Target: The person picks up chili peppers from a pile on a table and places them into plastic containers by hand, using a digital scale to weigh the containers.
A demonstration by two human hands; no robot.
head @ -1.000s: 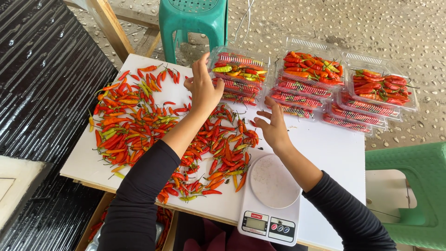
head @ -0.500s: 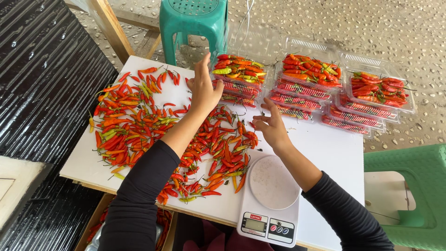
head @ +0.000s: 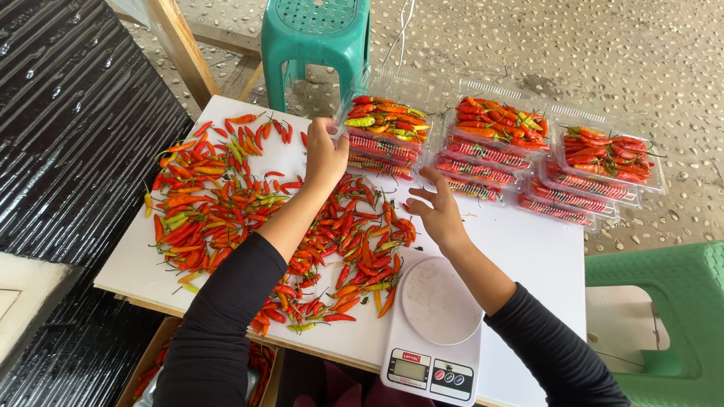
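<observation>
The left hand [head: 326, 157] has slid a little further left along the near edge of the leftmost pack [head: 385, 136], while the right hand [head: 436, 212] has barely shifted, a touch lower and nearer the scale [head: 436, 324]. The packs, the chilli heap and the scale lie as before.

A white tabletop [head: 528, 249] stands on a pebbled floor, with a teal stool [head: 317, 38] behind it and a green one [head: 664, 316] at the right. Loose red, orange and green chillies [head: 226, 203] cover its left half; filled clear packs sit stacked in three piles along the far edge.

The left grip is curled, fingertips at the corner of the leftmost pack; whether it pinches the plastic I cannot tell. The right grip is spread, fingers apart, hovering just before that pile and holding nothing.
</observation>
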